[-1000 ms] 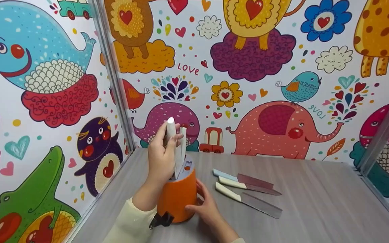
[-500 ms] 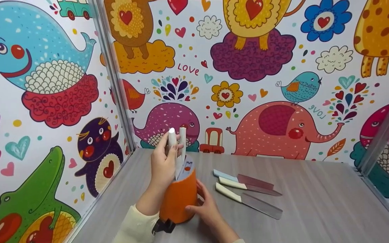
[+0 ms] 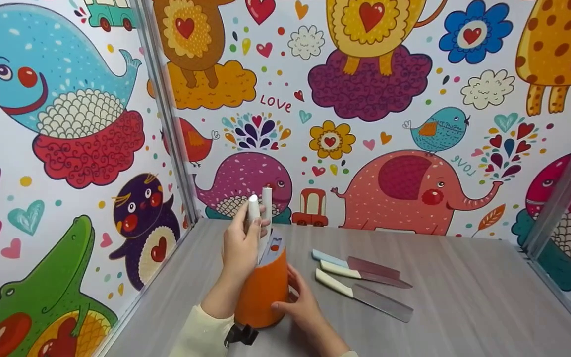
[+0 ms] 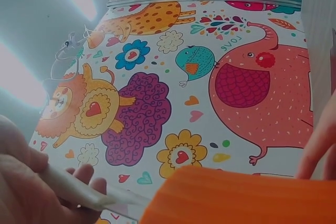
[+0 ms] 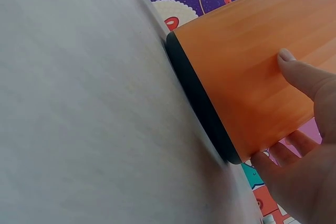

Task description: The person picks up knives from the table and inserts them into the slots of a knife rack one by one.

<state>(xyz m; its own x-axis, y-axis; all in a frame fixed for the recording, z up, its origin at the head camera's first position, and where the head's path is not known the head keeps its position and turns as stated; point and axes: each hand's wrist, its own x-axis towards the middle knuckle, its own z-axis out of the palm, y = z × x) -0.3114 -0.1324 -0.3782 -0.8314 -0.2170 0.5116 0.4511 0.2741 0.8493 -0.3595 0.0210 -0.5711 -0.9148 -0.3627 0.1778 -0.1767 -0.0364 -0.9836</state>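
Note:
An orange knife block (image 3: 260, 297) with a grey slotted top stands on the table. My left hand (image 3: 240, 243) grips the white handle of a knife (image 3: 254, 208), whose blade goes down into the block's top. Just behind it, a second white handle (image 3: 267, 196) rises from the block. My right hand (image 3: 303, 300) holds the block low on its right side. In the right wrist view its thumb lies across the orange wall (image 5: 231, 77) and the other fingers curl under the edge, near the dark base (image 5: 202, 103).
Right of the block lie three knives: one with a pale blue handle (image 3: 330, 258), a pointed one with a cream handle (image 3: 340, 268), and a broad-bladed cleaver (image 3: 382, 302). Printed panels (image 3: 389, 124) enclose the grey table (image 3: 464, 297) at the back and sides.
My left hand has moved down with the knife, so its blade sits deeper in the block. The right hand keeps its hold, and the three knives on the table lie as before.

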